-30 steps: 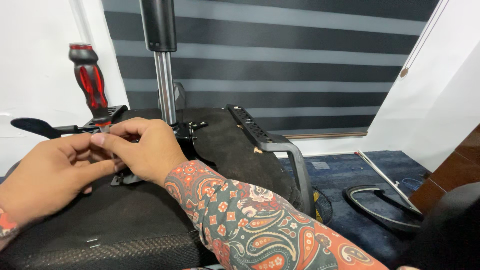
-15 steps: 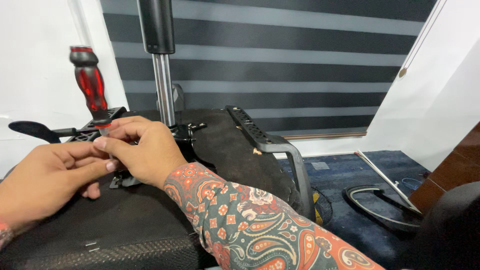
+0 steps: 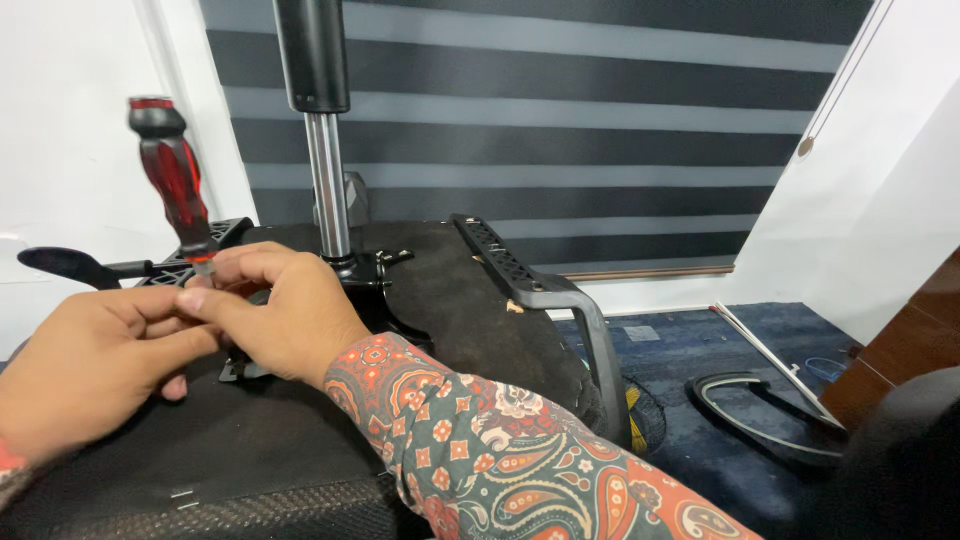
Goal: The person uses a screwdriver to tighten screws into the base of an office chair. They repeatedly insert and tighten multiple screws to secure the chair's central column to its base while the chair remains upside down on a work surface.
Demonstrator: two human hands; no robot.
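An upturned black office chair seat (image 3: 470, 300) lies in front of me, its chrome gas cylinder (image 3: 328, 190) standing up from the metal mechanism plate (image 3: 385, 268). My left hand (image 3: 95, 365) and my right hand (image 3: 280, 310) meet at the left of the plate, fingertips pinched together on something small that I cannot make out. A screwdriver with a red and black handle (image 3: 175, 180) stands upright just above the fingertips. The right sleeve has an orange paisley pattern.
A black lever paddle (image 3: 60, 263) sticks out to the left. A black armrest (image 3: 560, 300) runs along the seat's right side. On the blue carpet lie a curved black chair part (image 3: 760, 420) and thin rods (image 3: 765, 345). Striped blinds hang behind.
Both hands stay pinched at the same spot on the mechanism. The view has shifted slightly, and the screwdriver stands a little more upright than before.
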